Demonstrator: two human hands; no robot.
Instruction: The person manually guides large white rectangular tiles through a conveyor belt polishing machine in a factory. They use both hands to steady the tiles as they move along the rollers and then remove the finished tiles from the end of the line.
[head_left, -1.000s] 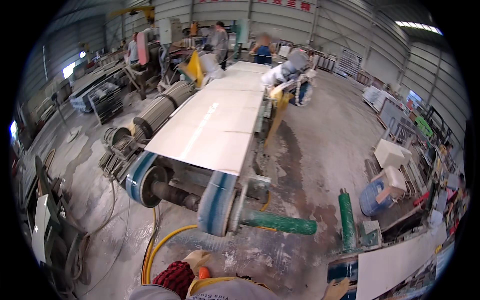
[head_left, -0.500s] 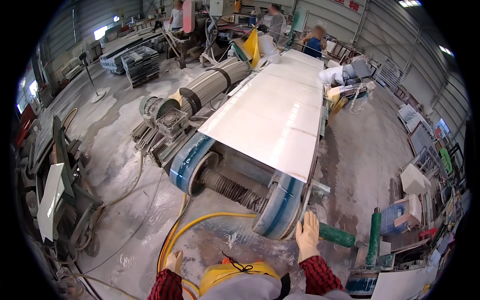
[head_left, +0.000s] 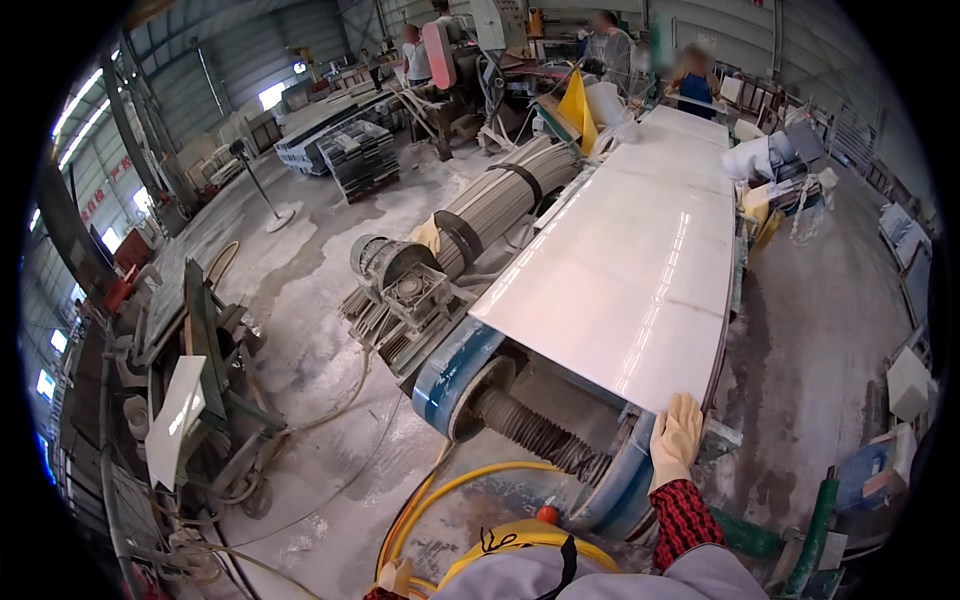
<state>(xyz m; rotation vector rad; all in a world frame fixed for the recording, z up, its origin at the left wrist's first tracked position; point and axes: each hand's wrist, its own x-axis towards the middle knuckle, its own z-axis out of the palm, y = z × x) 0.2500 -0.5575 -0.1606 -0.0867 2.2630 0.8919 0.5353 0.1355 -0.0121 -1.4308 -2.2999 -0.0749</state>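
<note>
A long, glossy white slab point(head_left: 630, 270) lies on a conveyor with blue belts point(head_left: 455, 375). My right hand point(head_left: 678, 438), in a pale glove, is at the slab's near right corner. Its fingers are stretched out and appear to touch the edge, with the blue belt roller just below. Low in the picture, beside the yellow hose point(head_left: 412, 525), hangs my left hand point(head_left: 395, 574), also gloved. Only part of it shows, and how its fingers are held is unclear.
A motor point(head_left: 395, 268) juts from the conveyor's left side. Green steel pipes point(head_left: 815, 530) stand at the lower right. Stacked stone strips point(head_left: 358, 160) sit farther left on the wet floor point(head_left: 300, 400). Several people point(head_left: 695, 85) are at the far end.
My right hand has moved forward and up to the slab's near corner. My left hand has dropped lower in the picture. The view has turned left and come closer to the conveyor.
</note>
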